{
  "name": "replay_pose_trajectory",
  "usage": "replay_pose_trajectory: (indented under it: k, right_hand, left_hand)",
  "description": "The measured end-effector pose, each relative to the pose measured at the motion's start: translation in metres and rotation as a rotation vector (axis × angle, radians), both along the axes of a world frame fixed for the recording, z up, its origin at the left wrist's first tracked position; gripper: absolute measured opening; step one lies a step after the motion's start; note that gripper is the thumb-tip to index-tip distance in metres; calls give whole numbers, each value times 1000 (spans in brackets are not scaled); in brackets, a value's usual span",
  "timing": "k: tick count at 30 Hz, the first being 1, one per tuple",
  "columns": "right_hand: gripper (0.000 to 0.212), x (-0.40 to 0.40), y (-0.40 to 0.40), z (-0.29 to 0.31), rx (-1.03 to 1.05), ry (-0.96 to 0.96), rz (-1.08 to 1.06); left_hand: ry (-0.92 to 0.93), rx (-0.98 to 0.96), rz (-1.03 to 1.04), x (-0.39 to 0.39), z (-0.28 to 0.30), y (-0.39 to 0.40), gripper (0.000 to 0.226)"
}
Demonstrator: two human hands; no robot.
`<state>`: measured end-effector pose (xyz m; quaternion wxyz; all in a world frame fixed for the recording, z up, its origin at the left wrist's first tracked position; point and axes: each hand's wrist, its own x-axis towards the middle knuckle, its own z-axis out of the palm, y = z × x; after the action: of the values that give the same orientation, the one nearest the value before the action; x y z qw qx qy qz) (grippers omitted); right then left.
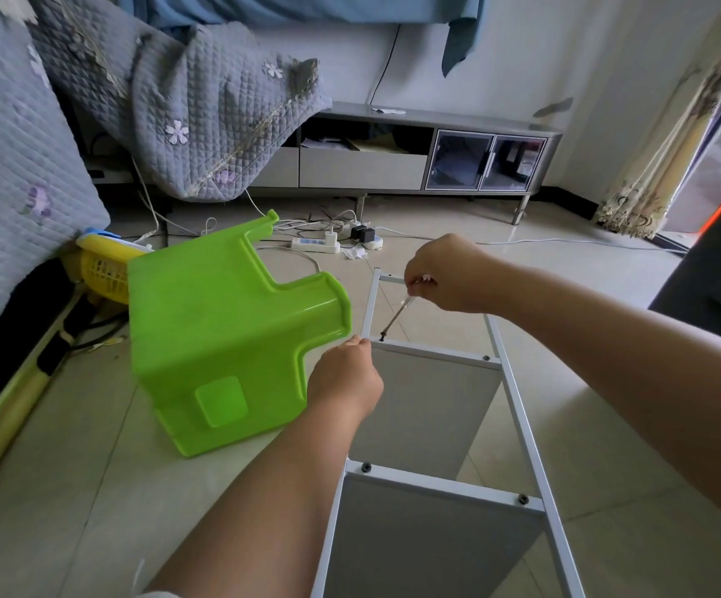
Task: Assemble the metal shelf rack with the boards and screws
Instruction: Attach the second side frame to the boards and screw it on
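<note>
Rack (pixel 518 407) lying on its side on the tile floor, just right of the green stool (pixel 220 338); white metal frame, thin square tubes, stiff and probably light, so likely to slide on smooth tile if pushed. Best taken at the uprights or crossbars, not at the panel faces.

Two boards (pixel 427 407) standing between the rails, grey, flat, rigid; probably thin, so edges possibly easy to chip. Already fixed by dark screws at three corners visible along the crossbars.

Left hand (pixel 345 377) at the rack's left upright, where the upper crossbar meets it, fingers curled on the tube, bracing the joint. Right hand (pixel 445 274) above the rack's far end, fingertips pinching the clear handle of a screwdriver (pixel 395 315).

Screwdriver slanting down to a screw (pixel 382 338) at the left end of the upper crossbar, tip in the head. Screw small, easy to drop or cross-thread; steady downward pressure needed, judging by the angle.
</note>
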<state>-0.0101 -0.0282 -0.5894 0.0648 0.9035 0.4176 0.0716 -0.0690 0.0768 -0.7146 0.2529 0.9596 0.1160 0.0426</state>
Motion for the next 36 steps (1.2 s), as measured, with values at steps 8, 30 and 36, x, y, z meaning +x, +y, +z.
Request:
replay_pose_trajectory:
  k: [8, 30, 36]
  right_hand:
    - [33, 3, 25, 18, -93, -2, -44]
    - [46, -2, 37, 9, -119, -108, -119]
    - [46, 2, 32, 0, -4, -10, -298]
  left_hand:
    - [-3, 9, 3, -2, 0, 0, 44]
    - [-14, -9, -8, -3, -1, 1, 47]
    - [-12, -15, -13, -4, -1, 0, 45]
